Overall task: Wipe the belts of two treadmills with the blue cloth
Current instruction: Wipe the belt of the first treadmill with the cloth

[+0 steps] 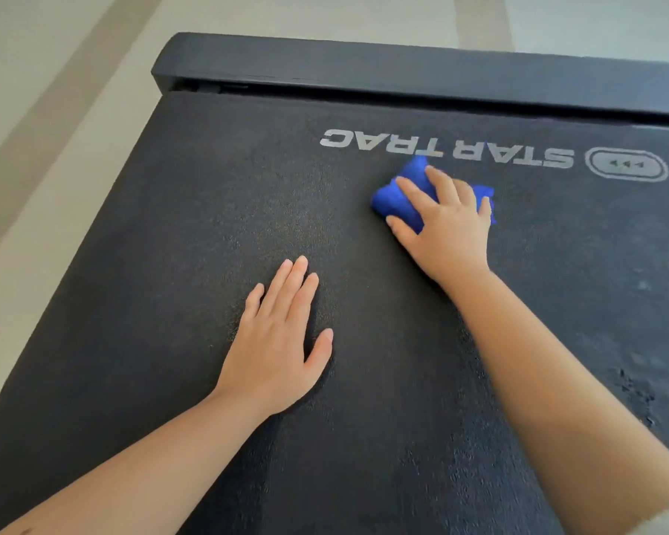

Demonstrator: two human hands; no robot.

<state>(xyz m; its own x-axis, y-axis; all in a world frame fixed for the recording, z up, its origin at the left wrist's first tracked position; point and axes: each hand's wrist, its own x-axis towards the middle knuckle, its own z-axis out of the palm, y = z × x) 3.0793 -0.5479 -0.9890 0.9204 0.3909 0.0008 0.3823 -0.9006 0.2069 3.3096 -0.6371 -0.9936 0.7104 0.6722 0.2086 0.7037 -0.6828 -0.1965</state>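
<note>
A black textured treadmill belt fills most of the view, with grey STAR TRAC lettering printed near its far end. A bunched blue cloth lies on the belt just below the lettering. My right hand lies on top of the cloth, fingers spread over it and pressing it onto the belt. My left hand rests flat on the bare belt, fingers straight, nearer to me and to the left of the cloth. Only one treadmill is in view.
A dark end rail runs across the far end of the belt, with a narrow gap before it. Pale striped floor lies to the left and beyond. Scuffed patches mark the belt at the right.
</note>
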